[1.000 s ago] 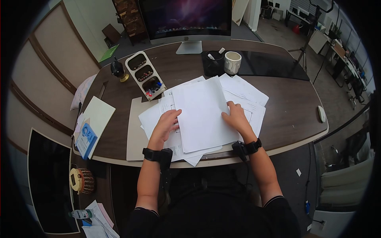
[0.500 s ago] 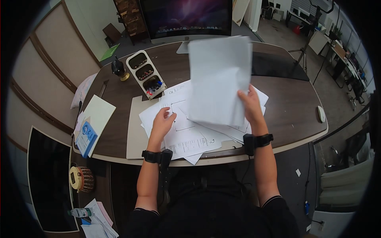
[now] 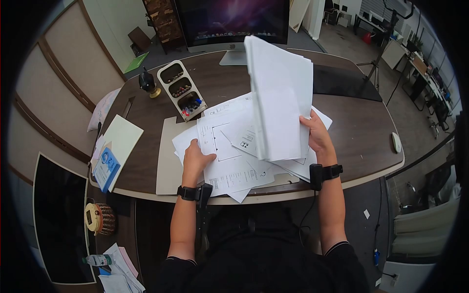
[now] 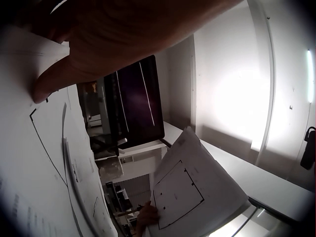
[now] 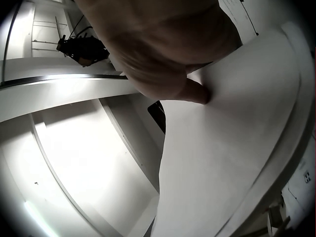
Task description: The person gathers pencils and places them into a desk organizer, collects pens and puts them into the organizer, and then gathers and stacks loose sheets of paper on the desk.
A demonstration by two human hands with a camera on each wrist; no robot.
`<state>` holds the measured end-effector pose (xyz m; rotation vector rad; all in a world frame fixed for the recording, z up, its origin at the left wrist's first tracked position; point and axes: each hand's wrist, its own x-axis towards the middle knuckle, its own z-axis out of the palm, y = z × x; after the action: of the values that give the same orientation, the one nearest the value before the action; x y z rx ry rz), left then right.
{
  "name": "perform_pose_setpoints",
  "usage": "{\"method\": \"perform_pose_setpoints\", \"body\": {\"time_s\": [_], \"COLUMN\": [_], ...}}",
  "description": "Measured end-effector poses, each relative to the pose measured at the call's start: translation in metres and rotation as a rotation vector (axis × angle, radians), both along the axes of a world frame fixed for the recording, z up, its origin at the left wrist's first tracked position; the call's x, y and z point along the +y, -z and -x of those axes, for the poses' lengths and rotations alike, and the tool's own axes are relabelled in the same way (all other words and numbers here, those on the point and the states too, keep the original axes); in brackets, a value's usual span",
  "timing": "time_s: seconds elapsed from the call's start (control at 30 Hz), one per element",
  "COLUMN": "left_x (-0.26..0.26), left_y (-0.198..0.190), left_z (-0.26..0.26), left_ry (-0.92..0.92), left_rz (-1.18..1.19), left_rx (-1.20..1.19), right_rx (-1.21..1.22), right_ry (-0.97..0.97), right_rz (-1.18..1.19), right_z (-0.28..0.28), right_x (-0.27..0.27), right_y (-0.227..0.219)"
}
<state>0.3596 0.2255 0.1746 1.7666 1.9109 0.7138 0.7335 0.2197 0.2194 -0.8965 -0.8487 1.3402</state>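
Observation:
A thick, slightly bent stack of white papers [image 3: 281, 97] stands raised and tilted above the desk. My right hand [image 3: 320, 134] grips its right edge, thumb on the near face and fingers behind; the right wrist view shows the thumb [image 5: 195, 91] pressed on the stack [image 5: 217, 143]. Printed sheets [image 3: 232, 173] lie fanned out beneath, partly hidden by the stack. At their left edge, my left hand [image 3: 196, 161] pinches a printed sheet, its thumb on top. In the left wrist view that thumb [image 4: 57, 79] touches the sheet [image 4: 29, 158], with the fingers partly hidden behind paper.
A pen tray [image 3: 181, 90] and a dark figurine [image 3: 147, 83] stand at the back left, before the monitor [image 3: 232, 22]. A folder [image 3: 124, 141] with a blue-and-white box [image 3: 106, 170] lies left. The mouse [image 3: 396, 142] is at the right edge. The stack hides the mug and pen cup.
My right hand has lifted the stack off the sheets, and it now tilts with its left side showing. My left hand has moved slightly left and down and taken hold of a sheet's edge.

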Motion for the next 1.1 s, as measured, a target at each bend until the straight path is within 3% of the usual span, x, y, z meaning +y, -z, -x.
{"method": "perform_pose_setpoints", "body": {"time_s": [0.2, 0.3, 0.43, 0.47, 0.57, 0.7, 0.77, 0.9, 1.1], "left_x": [0.004, 0.005, 0.003, 0.003, 0.001, -0.003, -0.003, -0.003, -0.004], "left_y": [0.013, 0.018, 0.012, 0.013, 0.011, 0.005, 0.006, 0.012, 0.011], "left_z": [0.005, 0.008, 0.006, 0.006, 0.005, 0.005, 0.006, 0.007, 0.005], "left_ry": [0.007, 0.040, 0.043, 0.048, 0.060, 0.083, 0.089, 0.094, 0.095], "left_rz": [0.023, 0.019, 0.030, 0.025, 0.018, 0.024, 0.023, 0.032, 0.024], "left_rx": [-0.134, -0.118, -0.113, -0.120, -0.133, -0.154, -0.173, -0.202, -0.203], "right_rx": [-0.014, -0.195, -0.736, -0.884, -1.425, -1.751, -1.796, -1.828, -1.485], "right_ry": [0.004, -0.111, -0.310, -0.284, -0.296, -0.251, -0.198, -0.145, -0.168], "right_rz": [-0.147, -0.129, -0.031, 0.125, 0.158, 0.225, 0.205, 0.281, 0.247], "right_z": [-0.029, -0.048, -0.059, -0.058, -0.047, -0.042, -0.044, -0.032, -0.027], "right_x": [0.008, 0.015, 0.031, 0.035, 0.043, 0.057, 0.063, 0.056, 0.046], "right_y": [-0.008, -0.025, -0.025, -0.019, -0.010, 0.006, 0.021, 0.010, -0.008]}}
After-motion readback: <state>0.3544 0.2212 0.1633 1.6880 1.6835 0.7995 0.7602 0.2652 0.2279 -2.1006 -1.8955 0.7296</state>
